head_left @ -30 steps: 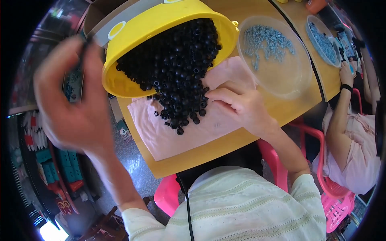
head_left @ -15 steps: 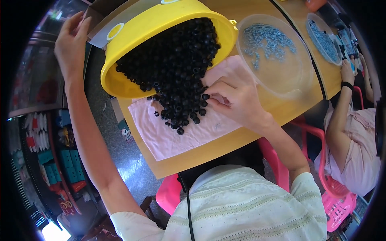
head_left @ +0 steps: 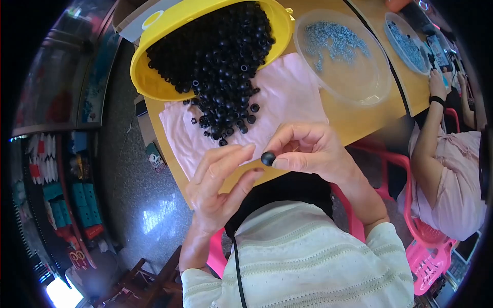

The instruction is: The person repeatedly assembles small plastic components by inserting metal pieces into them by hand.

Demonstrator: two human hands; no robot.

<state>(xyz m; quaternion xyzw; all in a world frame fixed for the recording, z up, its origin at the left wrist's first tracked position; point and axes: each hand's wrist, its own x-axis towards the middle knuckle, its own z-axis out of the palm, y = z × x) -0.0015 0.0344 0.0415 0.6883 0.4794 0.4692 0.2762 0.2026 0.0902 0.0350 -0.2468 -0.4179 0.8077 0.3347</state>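
Observation:
My right hand [head_left: 311, 154] pinches a small round black piece, like a knob or cap [head_left: 268, 158], between thumb and fingertips above the near table edge. Just left of it is my left hand [head_left: 220, 180], thumb and fingers apart and holding nothing. Beyond both hands, a yellow tub [head_left: 141, 77] lies tipped towards me. A heap of similar black pieces [head_left: 221, 97] fills it and spills from its mouth onto a pink cloth [head_left: 292, 97].
A round clear tray [head_left: 354, 90] with tiny light-blue pieces [head_left: 336, 41] stands right of the tub. Farther right, a person in pink [head_left: 436, 174] sits by another tray [head_left: 408, 46] of blue pieces. A cardboard box [head_left: 126, 15] is at the upper left.
My left hand has come down from beside the box to my right hand. My right hand has drawn a black piece from the heap towards me. The view has shifted slightly.

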